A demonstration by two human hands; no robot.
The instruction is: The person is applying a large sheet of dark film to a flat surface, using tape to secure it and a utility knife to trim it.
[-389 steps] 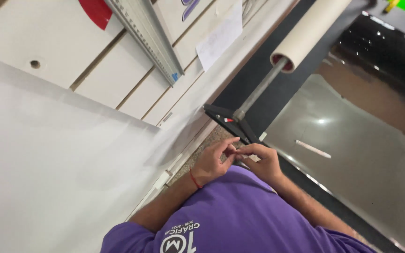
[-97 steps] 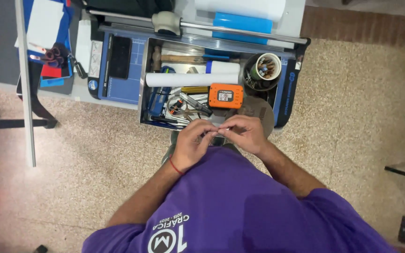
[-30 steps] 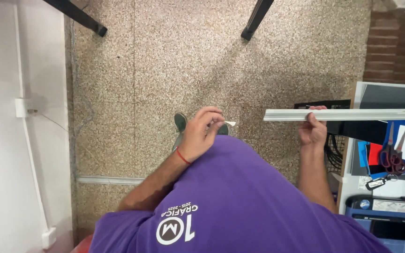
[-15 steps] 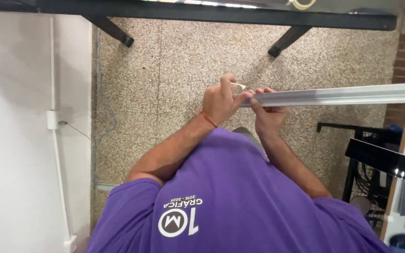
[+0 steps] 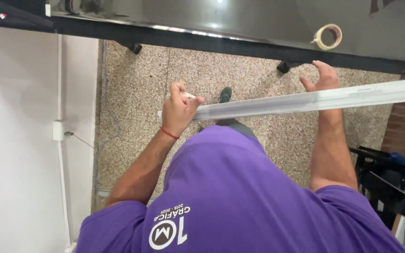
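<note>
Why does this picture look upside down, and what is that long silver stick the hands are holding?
The camera sits on a person's head and looks straight down, so you see the purple shirt, both arms and the speckled floor below. The left hand pinches one end of a long metal rail, along with something small and pale I cannot make out. The right hand is open, fingers spread, resting behind the rail farther along. At the top is a dark glossy table with a roll of tape lying on it.

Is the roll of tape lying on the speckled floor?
No, the roll of tape lies on the dark glossy table at the top, above the long metal ruler and beyond the right hand.
</note>
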